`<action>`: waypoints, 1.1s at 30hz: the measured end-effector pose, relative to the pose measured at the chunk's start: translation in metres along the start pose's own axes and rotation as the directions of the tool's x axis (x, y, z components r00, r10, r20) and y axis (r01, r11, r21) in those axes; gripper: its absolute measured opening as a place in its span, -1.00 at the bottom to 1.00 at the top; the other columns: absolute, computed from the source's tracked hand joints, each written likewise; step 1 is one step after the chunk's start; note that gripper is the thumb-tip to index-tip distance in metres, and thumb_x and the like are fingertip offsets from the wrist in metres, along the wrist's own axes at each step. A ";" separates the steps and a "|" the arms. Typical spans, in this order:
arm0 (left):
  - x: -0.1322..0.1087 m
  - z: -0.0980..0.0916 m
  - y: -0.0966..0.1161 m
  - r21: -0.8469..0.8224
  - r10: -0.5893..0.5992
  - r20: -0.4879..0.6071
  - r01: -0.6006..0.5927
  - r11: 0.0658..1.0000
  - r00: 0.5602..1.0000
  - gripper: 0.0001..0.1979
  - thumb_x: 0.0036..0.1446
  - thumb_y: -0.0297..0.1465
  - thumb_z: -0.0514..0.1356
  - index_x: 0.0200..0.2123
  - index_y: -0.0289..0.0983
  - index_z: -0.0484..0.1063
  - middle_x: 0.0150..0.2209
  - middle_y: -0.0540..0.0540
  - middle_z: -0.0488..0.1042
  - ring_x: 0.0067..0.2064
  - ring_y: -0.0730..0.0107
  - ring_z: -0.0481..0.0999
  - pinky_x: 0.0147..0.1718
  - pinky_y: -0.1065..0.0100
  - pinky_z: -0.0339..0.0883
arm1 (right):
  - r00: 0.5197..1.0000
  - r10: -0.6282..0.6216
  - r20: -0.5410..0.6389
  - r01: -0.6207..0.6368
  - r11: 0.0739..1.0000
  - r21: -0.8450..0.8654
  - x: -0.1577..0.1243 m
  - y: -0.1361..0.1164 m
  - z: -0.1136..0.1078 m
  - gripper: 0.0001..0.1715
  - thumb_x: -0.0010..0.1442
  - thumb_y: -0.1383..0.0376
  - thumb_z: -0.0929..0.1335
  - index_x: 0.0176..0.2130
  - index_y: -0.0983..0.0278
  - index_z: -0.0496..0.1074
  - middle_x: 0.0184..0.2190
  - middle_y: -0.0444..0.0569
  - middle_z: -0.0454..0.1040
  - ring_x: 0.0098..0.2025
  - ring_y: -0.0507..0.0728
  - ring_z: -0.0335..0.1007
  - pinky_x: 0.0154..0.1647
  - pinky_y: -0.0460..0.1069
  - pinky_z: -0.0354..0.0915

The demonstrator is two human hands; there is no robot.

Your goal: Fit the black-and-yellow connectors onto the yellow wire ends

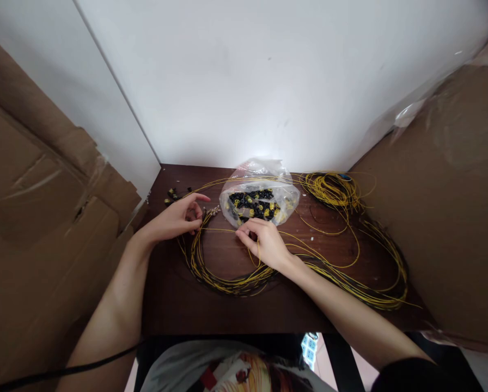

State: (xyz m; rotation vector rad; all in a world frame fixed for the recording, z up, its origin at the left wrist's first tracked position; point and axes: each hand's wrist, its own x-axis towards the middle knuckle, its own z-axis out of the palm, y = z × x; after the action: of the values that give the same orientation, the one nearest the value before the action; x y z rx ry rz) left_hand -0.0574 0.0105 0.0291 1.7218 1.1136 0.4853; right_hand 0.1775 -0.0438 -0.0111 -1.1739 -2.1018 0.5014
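My left hand (174,219) is at the left of the table, index finger stretched out, with the thumb and the curled fingers closed near a thin yellow wire (217,230). That wire runs across to my right hand (265,242), whose thumb and fingertips pinch it. Beside my left fingers lie the metal-tipped ends (213,211) of a looped bundle of yellow and black wires (227,286). The bundle curves below both hands and passes under my right wrist. Just behind my right hand sits an open clear plastic bag (223,209) holding many small black and yellow parts (254,204).
A second coil of yellow wire (329,190) lies at the back right of the dark brown table (211,316). Several small black parts (172,194) rest at the back left. Cardboard sheets (444,218) stand at both sides, and a white wall (244,81) rises behind.
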 end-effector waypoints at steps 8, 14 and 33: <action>-0.001 -0.003 0.007 0.147 0.058 -0.046 -0.051 0.988 0.997 -0.57 -0.04 -0.31 0.19 -0.08 -0.33 0.30 -0.40 -0.01 0.35 -0.37 0.44 0.36 -0.37 0.38 0.29 | 1.000 0.007 0.008 -0.007 1.000 0.008 0.000 -0.001 -0.001 -0.77 0.22 0.30 0.25 -0.45 0.30 0.38 -0.49 -0.10 0.36 -0.45 0.00 0.24 -0.39 -0.11 0.15; 0.000 -0.004 0.005 0.106 0.029 -0.051 -0.024 0.994 0.998 -0.55 -0.06 -0.30 0.21 -0.08 -0.35 0.30 -0.39 -0.02 0.37 -0.36 0.43 0.37 -0.34 0.38 0.29 | 1.000 0.004 0.003 -0.004 1.000 0.004 -0.001 0.000 0.000 -0.77 0.22 0.29 0.25 -0.44 0.29 0.39 -0.49 -0.10 0.36 -0.45 0.00 0.24 -0.39 -0.11 0.16; 0.000 -0.005 0.002 0.173 0.042 -0.068 -0.030 0.985 0.997 -0.60 -0.02 -0.25 0.19 -0.11 -0.33 0.33 -0.39 -0.04 0.37 -0.40 0.42 0.38 -0.40 0.38 0.32 | 1.000 0.007 0.015 -0.007 1.000 -0.006 0.000 -0.001 -0.001 -0.77 0.22 0.29 0.25 -0.42 0.29 0.41 -0.48 -0.09 0.37 -0.45 0.01 0.25 -0.38 -0.11 0.17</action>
State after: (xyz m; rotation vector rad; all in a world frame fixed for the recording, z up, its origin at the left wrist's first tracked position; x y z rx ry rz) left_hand -0.0600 0.0130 0.0330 1.8893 1.2064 0.4881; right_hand 0.1777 -0.0444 -0.0099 -1.1847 -2.1136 0.5087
